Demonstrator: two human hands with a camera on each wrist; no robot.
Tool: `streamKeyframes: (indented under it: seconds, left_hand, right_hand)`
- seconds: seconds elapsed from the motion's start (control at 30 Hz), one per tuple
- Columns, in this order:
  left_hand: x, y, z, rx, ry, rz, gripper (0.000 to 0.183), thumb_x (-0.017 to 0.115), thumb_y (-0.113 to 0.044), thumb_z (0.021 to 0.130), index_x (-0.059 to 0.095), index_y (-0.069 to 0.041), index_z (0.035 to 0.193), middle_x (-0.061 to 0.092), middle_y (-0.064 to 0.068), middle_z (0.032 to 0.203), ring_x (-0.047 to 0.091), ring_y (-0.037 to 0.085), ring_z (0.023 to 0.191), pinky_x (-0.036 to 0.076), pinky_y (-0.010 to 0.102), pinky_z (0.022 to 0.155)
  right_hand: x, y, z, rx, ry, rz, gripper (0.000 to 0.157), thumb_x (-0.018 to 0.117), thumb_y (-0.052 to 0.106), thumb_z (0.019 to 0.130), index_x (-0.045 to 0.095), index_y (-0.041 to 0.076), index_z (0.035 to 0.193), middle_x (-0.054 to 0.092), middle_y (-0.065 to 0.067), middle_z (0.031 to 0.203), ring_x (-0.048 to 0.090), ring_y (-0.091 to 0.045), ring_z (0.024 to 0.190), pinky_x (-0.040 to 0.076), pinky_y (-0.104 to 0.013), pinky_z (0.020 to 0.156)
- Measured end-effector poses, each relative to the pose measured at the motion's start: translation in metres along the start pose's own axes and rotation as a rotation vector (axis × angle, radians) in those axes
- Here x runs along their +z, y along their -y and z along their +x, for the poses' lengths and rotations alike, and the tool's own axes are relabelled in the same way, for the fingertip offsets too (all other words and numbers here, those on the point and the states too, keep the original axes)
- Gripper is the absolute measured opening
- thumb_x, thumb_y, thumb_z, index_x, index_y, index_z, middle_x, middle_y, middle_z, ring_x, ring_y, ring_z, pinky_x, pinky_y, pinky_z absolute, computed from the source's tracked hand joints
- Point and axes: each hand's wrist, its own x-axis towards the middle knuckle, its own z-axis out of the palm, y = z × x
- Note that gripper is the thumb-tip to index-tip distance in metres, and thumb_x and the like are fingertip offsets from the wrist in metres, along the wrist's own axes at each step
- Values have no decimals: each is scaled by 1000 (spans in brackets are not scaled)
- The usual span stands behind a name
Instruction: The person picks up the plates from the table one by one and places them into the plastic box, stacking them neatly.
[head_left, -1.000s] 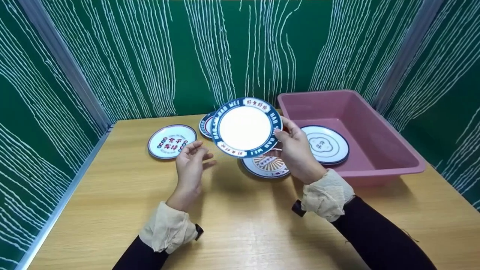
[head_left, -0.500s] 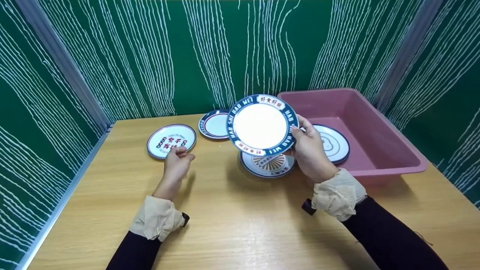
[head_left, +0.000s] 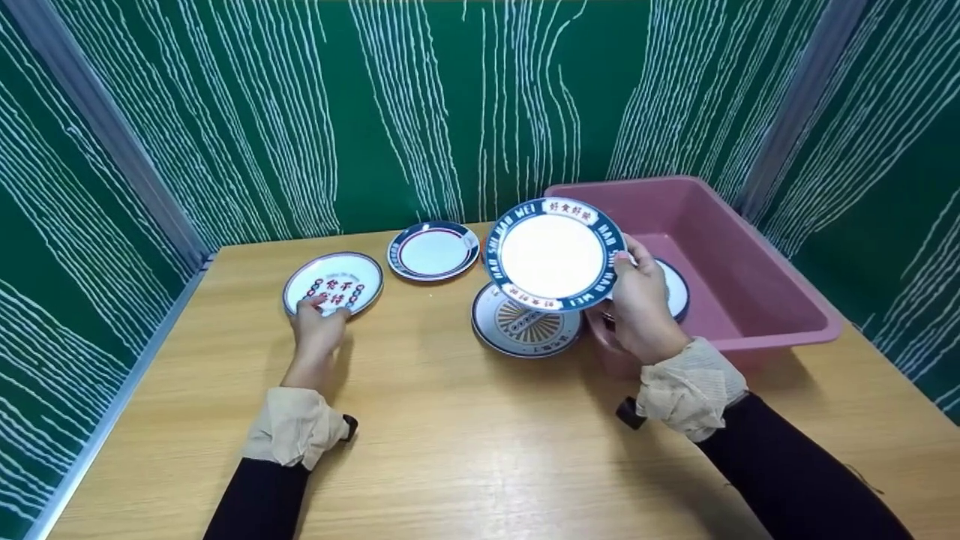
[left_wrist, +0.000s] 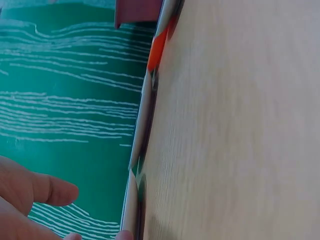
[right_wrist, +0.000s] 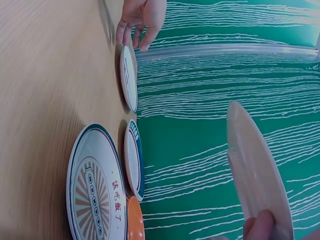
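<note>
My right hand [head_left: 643,306] pinches the rim of a white plate with a dark teal lettered border [head_left: 551,256], thumb on its face. The plate is raised over the table and tilted toward the head view; its underside shows in the right wrist view. My left hand [head_left: 318,334] reaches to the near rim of a white plate with red characters [head_left: 341,268], fingertips overlapping its front part. That plate lies flat on the table at the left. In the right wrist view, the left hand [right_wrist: 145,20] has loosely extended fingers right at the plate's edge.
A pink plastic tub [head_left: 750,262] stands at the right with a white plate [head_left: 678,291] inside. A sunburst-patterned plate [head_left: 525,337] lies below the raised plate. Another blue-rimmed plate [head_left: 433,253] lies at the back. An orange dish [right_wrist: 135,220] sits beside it, near the green wall [head_left: 517,97].
My right hand has carried the teal-bordered plate rightward, uncovering the back plate. My left hand has moved left, away from it, down to the plate with red characters.
</note>
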Motion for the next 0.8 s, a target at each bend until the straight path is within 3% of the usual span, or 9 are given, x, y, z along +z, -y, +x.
streamKeyframes:
  seconds: [0.13, 0.27, 0.53, 0.7, 0.8]
  left_hand:
    - [-1, 1, 7, 3, -21, -36, 61, 60, -6, 97, 31, 2, 150, 27, 23, 155, 35, 29, 138, 35, 37, 118]
    - [-2, 3, 15, -10, -56, -39, 63, 60, -5, 97, 30, 4, 151, 24, 25, 157, 33, 29, 140, 34, 36, 118]
    - [-12, 11, 26, -140, -168, 17, 71, 63, -9, 94, 27, -10, 155, 22, 21, 154, 24, 36, 137, 33, 42, 113]
    - [-18, 15, 34, -169, -213, 47, 77, 63, -7, 90, 24, -4, 156, 24, 23, 152, 22, 37, 137, 34, 42, 112]
    - [-21, 16, 37, -177, -200, 98, 78, 62, -9, 90, 22, -1, 156, 28, 25, 153, 25, 39, 139, 32, 46, 115]
  right_hand:
    - [-7, 2, 3, -6, -31, -8, 51, 27, 31, 112, 27, 25, 162, 55, -9, 142, 66, -11, 94, 59, -22, 71]
    - [-14, 4, 6, 3, -83, 3, 50, 27, 31, 112, 28, 25, 162, 62, -5, 122, 66, -11, 81, 58, -22, 65]
    - [-29, 8, 15, 20, -175, 60, 50, 25, 27, 112, 26, 29, 163, 55, -5, 135, 65, -11, 92, 60, -22, 70]
    - [-39, 7, 21, 8, -212, 95, 46, 24, 26, 112, 35, 23, 157, 59, -1, 122, 64, -11, 89, 58, -23, 66]
    - [-45, 6, 25, -8, -235, 107, 46, 24, 26, 112, 35, 21, 156, 59, 0, 120, 63, -10, 88, 57, -22, 64]
